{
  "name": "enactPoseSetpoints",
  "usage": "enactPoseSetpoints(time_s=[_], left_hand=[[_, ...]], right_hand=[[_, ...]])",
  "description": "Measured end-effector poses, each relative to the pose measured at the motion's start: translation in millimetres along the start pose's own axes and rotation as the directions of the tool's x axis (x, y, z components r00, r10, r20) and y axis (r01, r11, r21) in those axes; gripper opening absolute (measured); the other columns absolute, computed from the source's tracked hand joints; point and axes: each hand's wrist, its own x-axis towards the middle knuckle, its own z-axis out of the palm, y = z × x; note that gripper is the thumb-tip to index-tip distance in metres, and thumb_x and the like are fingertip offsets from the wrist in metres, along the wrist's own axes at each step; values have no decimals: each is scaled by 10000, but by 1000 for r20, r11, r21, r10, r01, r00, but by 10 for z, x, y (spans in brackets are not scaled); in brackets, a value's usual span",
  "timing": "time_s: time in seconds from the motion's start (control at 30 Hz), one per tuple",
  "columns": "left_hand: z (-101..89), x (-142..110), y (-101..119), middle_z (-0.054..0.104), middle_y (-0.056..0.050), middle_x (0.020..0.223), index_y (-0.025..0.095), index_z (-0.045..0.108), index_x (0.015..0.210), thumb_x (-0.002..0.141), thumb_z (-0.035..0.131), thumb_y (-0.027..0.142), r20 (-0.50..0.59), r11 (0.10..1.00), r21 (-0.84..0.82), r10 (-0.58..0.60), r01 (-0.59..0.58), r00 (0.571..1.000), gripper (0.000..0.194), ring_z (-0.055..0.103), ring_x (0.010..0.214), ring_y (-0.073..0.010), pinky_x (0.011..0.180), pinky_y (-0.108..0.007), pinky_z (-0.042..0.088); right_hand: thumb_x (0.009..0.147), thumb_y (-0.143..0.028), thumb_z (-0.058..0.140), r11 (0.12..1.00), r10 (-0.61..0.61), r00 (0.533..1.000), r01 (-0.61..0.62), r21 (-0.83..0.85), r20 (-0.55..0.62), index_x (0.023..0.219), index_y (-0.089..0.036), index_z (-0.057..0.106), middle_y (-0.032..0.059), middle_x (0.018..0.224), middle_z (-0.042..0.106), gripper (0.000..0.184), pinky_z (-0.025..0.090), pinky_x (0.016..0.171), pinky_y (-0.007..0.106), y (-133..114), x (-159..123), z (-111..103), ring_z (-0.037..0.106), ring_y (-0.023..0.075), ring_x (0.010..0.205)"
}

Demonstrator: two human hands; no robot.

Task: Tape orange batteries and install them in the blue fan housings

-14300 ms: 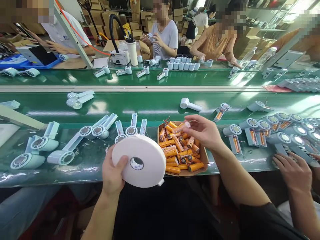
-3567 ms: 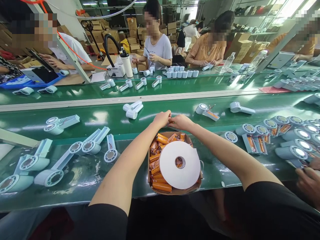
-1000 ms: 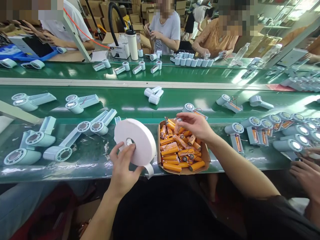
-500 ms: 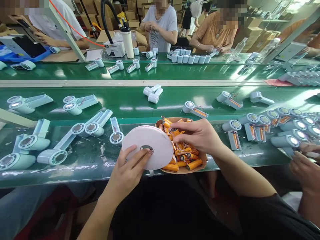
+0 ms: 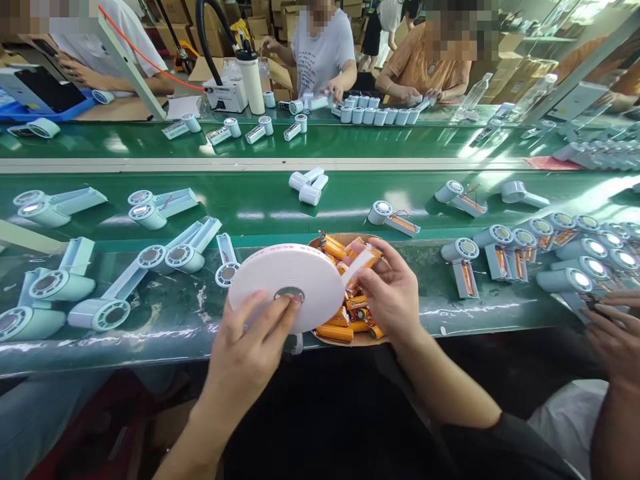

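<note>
My left hand (image 5: 250, 347) grips a big white roll of foam tape (image 5: 290, 280), held flat above the bench edge with a finger at its hole. My right hand (image 5: 393, 290) pinches the loose end of the tape (image 5: 361, 259), drawn off the roll's right side. Under both sits a shallow cardboard tray (image 5: 330, 339) of orange batteries (image 5: 333, 331) with wires, partly hidden by the roll.
Pale blue fan housings (image 5: 105, 310) lie on the green bench at left, and more with batteries (image 5: 500, 257) at right. The conveyor belt (image 5: 250, 200) carries several housings. A co-worker's hands (image 5: 613, 333) work at the right edge. Other people sit across the line.
The roll has moved right, over the tray. My right hand has left the batteries and taken the tape's loose end, pulling it off the roll.
</note>
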Motion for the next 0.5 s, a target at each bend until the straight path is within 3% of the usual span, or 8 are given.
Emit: enactPoseSetpoints(time_s=[0.07,0.17,0.27,0.3,0.37,0.43,0.5], left_hand=[[63,-40,212,802,-58,1207,183,716,1383,883,741,70,-20,996,-52,-67,66,998,513,576,1289,-320,1155,-473,501],[134,-156,486,805,-47,1183,226,739,1356,906,729,107,31,974,-219,-56,61,998,465,598,1294,-281,1134,-427,538],[169,-162,504,800,-33,1220,243,727,1372,921,688,86,119,942,-334,35,7,992,479,612,1302,-261,1167,-445,530],[182,-102,437,792,-48,1254,227,709,1398,913,694,90,166,931,-364,52,12,985,504,598,1335,-275,1165,-458,532],[218,116,224,754,-84,1353,212,647,1477,889,751,151,299,901,-433,102,40,949,600,547,1416,-325,1187,-530,505],[270,415,-30,701,-98,1448,253,600,1525,846,842,297,434,847,-525,189,77,881,721,470,1499,-378,1239,-654,396],[357,734,-257,676,-87,1487,308,622,1497,798,882,466,508,752,-646,295,131,809,763,414,1545,-402,1264,-700,304]], right_hand=[[897,-453,817,992,-30,977,54,112,-210,1358,-361,653,77,1336,757,497,675,928,440,79,-107,-1,784,261,1110],[876,-433,841,978,-120,931,170,119,-346,1224,-400,698,21,1280,769,378,678,935,449,12,76,-309,776,252,1131],[892,-470,805,945,-290,825,328,-7,-485,1180,-401,688,-17,1317,744,318,684,923,416,-143,446,-760,740,235,1226],[895,-461,801,940,-315,816,340,-38,-485,1189,-400,677,-21,1319,742,325,685,919,408,-185,528,-862,733,232,1241],[885,-416,821,946,-312,852,319,-55,-420,1193,-399,660,-23,1280,760,348,691,886,389,-233,578,-941,749,230,1210],[860,-356,862,960,-270,906,280,-17,-326,1168,-400,653,-29,1199,792,375,698,830,360,-231,507,-900,783,224,1129],[842,-316,891,965,-242,928,260,27,-283,1114,-388,643,-36,1122,817,376,698,751,322,-194,401,-846,810,216,1040]])
